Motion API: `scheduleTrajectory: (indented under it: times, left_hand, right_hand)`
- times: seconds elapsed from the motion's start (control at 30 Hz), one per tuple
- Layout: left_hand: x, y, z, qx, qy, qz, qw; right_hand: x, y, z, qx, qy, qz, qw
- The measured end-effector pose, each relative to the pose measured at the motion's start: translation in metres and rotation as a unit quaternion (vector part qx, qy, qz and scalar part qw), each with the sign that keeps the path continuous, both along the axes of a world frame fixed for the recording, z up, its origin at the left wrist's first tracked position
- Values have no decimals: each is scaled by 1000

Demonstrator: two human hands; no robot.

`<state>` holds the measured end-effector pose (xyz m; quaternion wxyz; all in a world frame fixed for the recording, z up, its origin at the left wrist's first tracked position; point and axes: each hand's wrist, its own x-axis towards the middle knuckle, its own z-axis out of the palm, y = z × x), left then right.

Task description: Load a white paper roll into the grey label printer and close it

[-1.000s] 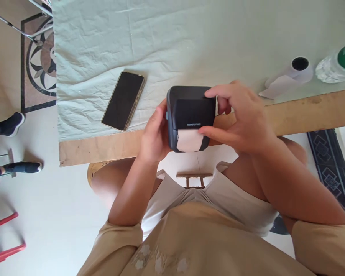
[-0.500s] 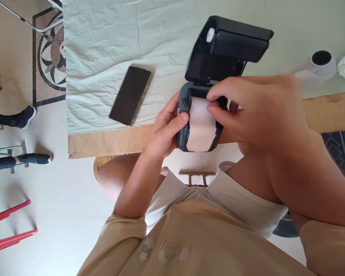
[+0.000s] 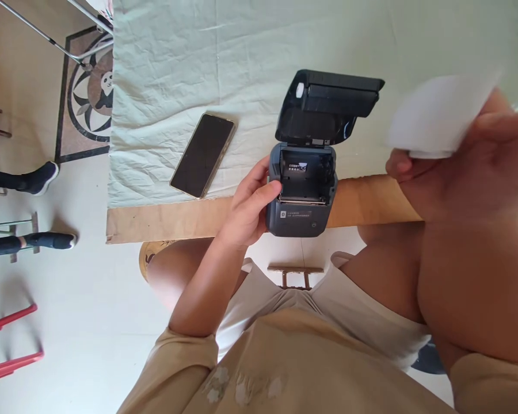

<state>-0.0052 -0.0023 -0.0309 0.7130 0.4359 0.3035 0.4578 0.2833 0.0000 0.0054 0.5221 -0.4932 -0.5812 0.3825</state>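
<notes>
Dark grey plastic forms the small label printer (image 3: 301, 198) that we see at the near edge of the desk (image 3: 164, 218), overhanging the bare wooden strip there. Its lid (image 3: 328, 106) is swung up and back, and the paper bay beneath shows only a small printed sticker whose writing is too fine to read. Our left hand (image 3: 250, 210) wraps the printer's left side, thumb resting on the rim of the bay. Our right hand (image 3: 470, 167) is raised to the right, well apart from the printer, fingers closed around white paper (image 3: 440, 115). That hand and the paper are smeared by motion, so we cannot tell whether it is a roll or a loose strip, and the hand blocks whatever lies on the desk behind it. A black smartphone (image 3: 204, 154) lies face up, screen dark, on the pale green cloth (image 3: 190, 69) to the left of the printer. At the far left, two dark shoes (image 3: 38, 178) of another person are cut off by the frame edge.
</notes>
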Motion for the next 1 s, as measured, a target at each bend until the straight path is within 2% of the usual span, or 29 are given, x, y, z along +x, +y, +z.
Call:
scheduleTrajectory:
  times: [0.03, 0.13, 0.2, 0.3, 0.47, 0.57, 0.63, 0.7, 0.73, 0.8, 0.87, 0.93, 1.0]
  left_hand:
    - [0, 0, 0, -3, -1, 0, 1000]
    - [0, 0, 0, -6, 0, 7, 1000]
    - [0, 0, -1, -10, 8, 12, 1000]
    - [-1, 1, -4, -14, 20, 19, 1000]
    - [-1, 2, -6, -1, 10, 22, 1000]
    - [0, 1, -4, 8, -13, 23, 1000]
    - [2, 1, -2, 6, -22, 19, 1000]
    - [2, 0, 0, 2, -23, 17, 1000]
    - [2, -1, 0, 2, -21, 17, 1000]
    - [2, -1, 0, 9, -12, 24, 1000]
    - [2, 0, 0, 22, -6, 31, 999]
    - [2, 1, -1, 31, -4, 30, 999]
    - [3, 2, -1, 34, -4, 32, 999]
  right_hand:
    - [7, 5, -9, -23, 32, -12, 999]
    - [13, 14, -30, -8, 29, -47, 998]
    - [8, 13, -36, 34, -60, -51, 996]
    - [-3, 13, -38, 101, -221, -60, 968]
    - [-9, 23, -45, 133, -337, -68, 930]
    - [6, 16, -41, 162, -335, -92, 923]
    - [28, 7, -35, 217, -313, -141, 914]
    - [54, 0, -31, 265, -305, -233, 885]
    - [65, -1, -30, 218, -334, -245, 884]
    - [78, 1, -31, 95, -398, -224, 885]
    - [78, 7, -32, -20, -435, -219, 873]
    - [69, 12, -33, -77, -439, -243, 861]
    - [61, 14, -33, -73, -428, -264, 861]
